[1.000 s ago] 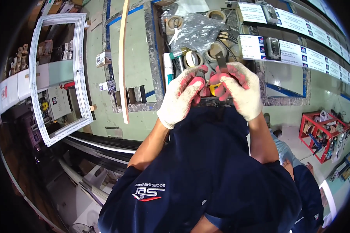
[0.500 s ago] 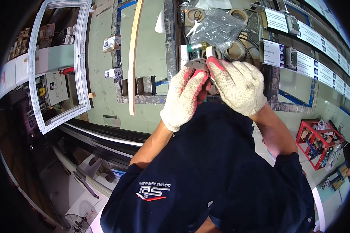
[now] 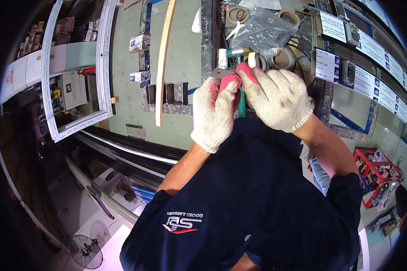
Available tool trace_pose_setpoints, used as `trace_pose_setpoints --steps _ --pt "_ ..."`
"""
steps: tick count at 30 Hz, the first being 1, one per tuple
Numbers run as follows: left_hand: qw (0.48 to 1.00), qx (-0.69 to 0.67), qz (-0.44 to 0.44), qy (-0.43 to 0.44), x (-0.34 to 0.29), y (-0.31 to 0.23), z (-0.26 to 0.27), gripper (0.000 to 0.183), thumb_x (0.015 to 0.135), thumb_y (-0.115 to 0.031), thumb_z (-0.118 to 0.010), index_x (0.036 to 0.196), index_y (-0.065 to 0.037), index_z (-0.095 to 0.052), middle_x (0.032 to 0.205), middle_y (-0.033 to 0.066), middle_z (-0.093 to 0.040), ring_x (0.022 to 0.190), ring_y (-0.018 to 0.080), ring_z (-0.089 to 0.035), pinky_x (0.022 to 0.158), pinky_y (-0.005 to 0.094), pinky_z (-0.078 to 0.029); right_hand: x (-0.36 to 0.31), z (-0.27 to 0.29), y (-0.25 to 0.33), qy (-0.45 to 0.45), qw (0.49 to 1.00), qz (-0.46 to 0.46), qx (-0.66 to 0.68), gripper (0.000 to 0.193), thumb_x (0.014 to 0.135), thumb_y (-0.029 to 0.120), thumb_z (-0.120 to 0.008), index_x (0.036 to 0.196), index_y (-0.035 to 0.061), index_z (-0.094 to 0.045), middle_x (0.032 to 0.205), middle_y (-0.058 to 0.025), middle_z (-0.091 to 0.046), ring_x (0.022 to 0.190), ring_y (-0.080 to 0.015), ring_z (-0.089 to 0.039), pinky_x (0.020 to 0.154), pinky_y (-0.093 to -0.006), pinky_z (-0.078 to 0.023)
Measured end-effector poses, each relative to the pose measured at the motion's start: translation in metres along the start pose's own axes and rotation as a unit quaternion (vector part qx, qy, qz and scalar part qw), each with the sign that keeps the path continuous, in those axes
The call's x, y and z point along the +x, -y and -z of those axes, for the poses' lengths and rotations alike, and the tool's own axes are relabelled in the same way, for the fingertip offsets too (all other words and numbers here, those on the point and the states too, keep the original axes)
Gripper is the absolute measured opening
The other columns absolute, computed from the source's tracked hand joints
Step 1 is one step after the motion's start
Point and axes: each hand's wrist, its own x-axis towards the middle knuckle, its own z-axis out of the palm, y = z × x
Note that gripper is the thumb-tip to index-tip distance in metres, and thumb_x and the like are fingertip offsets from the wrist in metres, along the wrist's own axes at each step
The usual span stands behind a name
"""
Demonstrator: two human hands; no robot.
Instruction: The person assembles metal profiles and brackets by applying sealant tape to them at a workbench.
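Both my hands wear white knit gloves with red palms and fingers, held close together in front of my chest. My left hand (image 3: pixel 214 113) pinches a small flat grey metal plate (image 3: pixel 221 72), which sticks out past the thumb and fingers. Beside it, my right hand (image 3: pixel 276 99) is closed with its fingertips together near the left thumb. What it grips, if anything, is hidden. A mallet with a white-ended head (image 3: pixel 222 58) and green handle (image 3: pixel 242 105) lies behind and below the hands. A roll of tape (image 3: pixel 253 60) sits just beyond the right fingertips.
Beyond the hands lie a clear plastic bag (image 3: pixel 262 31), tape rolls (image 3: pixel 236 16) and scissors (image 3: pixel 234 30). A wooden strip (image 3: pixel 165 63) crosses the green bench at left, near a white window frame (image 3: pixel 105 67). Labelled profiles (image 3: pixel 364 36) fill the right; a red tool cart (image 3: pixel 377 176) stands lower right.
The plate has turned and now protrudes from my left fingertips, showing its flat face. My hands have drawn slightly apart at the fingertips. The whole scene has shifted a little to the right.
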Motion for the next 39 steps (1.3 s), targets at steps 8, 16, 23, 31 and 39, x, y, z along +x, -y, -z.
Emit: trace_pose_setpoints --steps 8,16,23,31,39 --pt "0.999 0.017 0.023 -0.04 0.005 0.013 0.001 0.027 0.109 -0.023 -0.064 0.098 0.001 -0.067 0.066 -0.0007 -0.056 0.06 0.0041 -0.047 0.053 0.0246 -0.038 0.0 -0.003 -0.004 0.026 1.0 0.01 0.001 0.054 0.088 0.02 -0.066 0.138 -0.0007 -0.066 0.103 -0.0093 -0.071 0.079 -0.0206 -0.066 0.069 -0.0353 -0.052" --pt "0.994 0.109 0.013 0.002 -0.009 -0.002 0.0 0.024 0.107 -0.02 -0.064 0.111 0.002 -0.07 0.071 -0.0001 -0.059 0.063 0.0048 -0.051 0.055 0.0241 -0.041 -0.002 -0.033 -0.055 0.072 0.99 -0.085 -0.085 0.028 0.093 0.014 -0.068 0.119 0.0035 -0.07 0.079 -0.007 -0.066 0.067 -0.0205 -0.067 0.061 -0.0342 -0.055" --pt "0.991 0.071 0.052 0.101 0.003 -0.01 0.001 0.037 0.107 -0.01 -0.055 0.142 0.001 -0.054 0.086 0.0071 -0.066 0.064 0.0094 -0.055 0.061 0.0262 -0.048 -0.004 0.004 -0.017 -0.07 0.996 -0.037 0.035 0.044 0.086 0.015 -0.075 0.129 0.0033 -0.07 0.09 -0.0068 -0.071 0.074 -0.0218 -0.067 0.064 -0.0359 -0.053" --pt "0.994 -0.002 -0.031 0.104 0.005 0.006 0.002 0.045 0.111 -0.012 -0.053 0.153 0.002 -0.047 0.108 0.0027 -0.064 0.085 0.0043 -0.055 0.071 0.021 -0.046 -0.006 -0.003 -0.012 -0.02 1.0 0.007 0.016 0.056 0.092 0.039 -0.066 0.134 0.0018 -0.068 0.102 -0.0103 -0.073 0.08 -0.0252 -0.068 0.071 -0.0382 -0.053" --pt "0.985 0.156 -0.027 0.061 0.004 0.002 0.009 0.029 0.11 -0.021 -0.058 0.123 0.003 -0.062 0.087 0.0111 -0.068 0.078 0.0176 -0.061 0.074 0.0353 -0.052 -0.002 -0.005 -0.008 -0.012 1.0 0.005 -0.001 0.056 0.089 0.033 -0.068 0.134 0.0007 -0.068 0.1 -0.0103 -0.073 0.078 -0.0237 -0.068 0.071 -0.0376 -0.053"
